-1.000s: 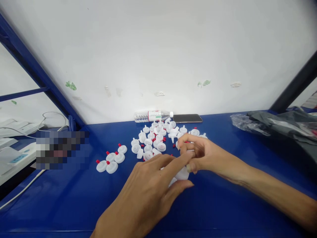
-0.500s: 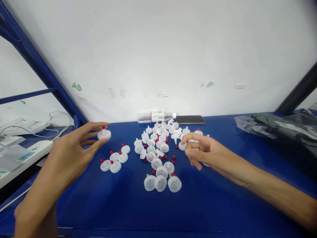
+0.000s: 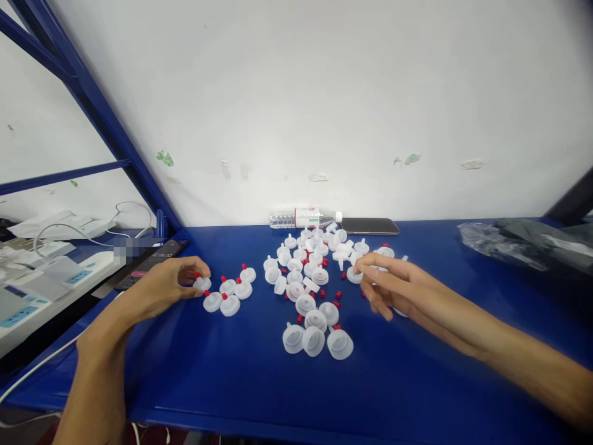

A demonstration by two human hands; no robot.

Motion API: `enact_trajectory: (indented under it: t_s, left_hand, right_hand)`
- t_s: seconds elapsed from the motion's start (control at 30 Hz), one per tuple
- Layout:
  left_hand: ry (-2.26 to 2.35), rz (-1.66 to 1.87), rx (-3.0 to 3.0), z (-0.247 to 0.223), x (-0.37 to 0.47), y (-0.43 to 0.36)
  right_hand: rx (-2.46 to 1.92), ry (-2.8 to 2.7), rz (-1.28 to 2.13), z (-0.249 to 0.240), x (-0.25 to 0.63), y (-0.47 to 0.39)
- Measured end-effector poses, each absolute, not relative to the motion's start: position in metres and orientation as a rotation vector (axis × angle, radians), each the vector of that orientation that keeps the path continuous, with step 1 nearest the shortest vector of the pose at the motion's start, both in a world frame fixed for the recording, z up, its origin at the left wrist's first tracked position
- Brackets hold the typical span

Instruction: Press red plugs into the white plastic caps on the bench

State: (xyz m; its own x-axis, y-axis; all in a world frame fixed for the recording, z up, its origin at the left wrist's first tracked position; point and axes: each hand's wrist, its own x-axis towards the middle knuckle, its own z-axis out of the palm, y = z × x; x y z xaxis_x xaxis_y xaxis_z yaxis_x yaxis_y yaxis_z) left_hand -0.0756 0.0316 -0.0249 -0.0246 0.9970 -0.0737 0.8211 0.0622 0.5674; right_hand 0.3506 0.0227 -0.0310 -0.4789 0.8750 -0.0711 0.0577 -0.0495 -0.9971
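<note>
My left hand (image 3: 173, 281) pinches a white cap with a red tip (image 3: 202, 283) low over the blue table, at the left edge of a small group of red-tipped white caps (image 3: 230, 305). Near the middle spreads a pile of white caps without red tips (image 3: 306, 303), with small red pieces (image 3: 323, 293) scattered among them. My right hand (image 3: 393, 284) hovers at the pile's right side, fingers curled and thumb near the index finger. Whether anything sits between those fingertips cannot be made out. Some caps are hidden behind this hand.
A clear bottle (image 3: 306, 217) lies by the wall beside a dark phone (image 3: 370, 226). Another phone (image 3: 157, 259) and a white power strip (image 3: 78, 278) are at the left. Plastic wrap and grey cloth (image 3: 532, 238) lie at the right.
My left hand has lowered the red-tipped cap from above the table to beside the small group. The view has shifted left, and my right hand remains by the pile.
</note>
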Motion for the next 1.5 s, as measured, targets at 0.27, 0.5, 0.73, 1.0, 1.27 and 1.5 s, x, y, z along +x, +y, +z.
enact_trajectory:
  t_s: [0.27,0.5,0.73,1.0,1.27,1.5]
  left_hand:
    - [1.813,0.482,1.791,-0.029,-0.077,0.029]
    - [2.187,0.511,2.044,-0.002,-0.058,0.013]
    - [2.001,0.595,2.322,0.006,0.027,0.000]
    - [1.902,0.066,2.399,-0.024,0.082,0.003]
    - [2.030,-0.083,2.409,-0.023,0.080,0.012]
    - [2.079,0.162,2.437,-0.010,0.071,0.004]
  right_hand:
    - [-0.977,-1.630,1.603,-0.036,0.352,0.027]
    - [-1.026,-1.697,1.532,-0.032,0.352,0.023]
    - [-1.012,-1.770,1.436,-0.035,0.353,0.027]
    - [-1.116,-1.969,1.227,-0.036,0.348,0.019]
    - [-0.955,-2.537,0.674,-0.060,0.338,0.004]
    - [-1.035,-2.534,0.443,-0.061,0.344,0.014]
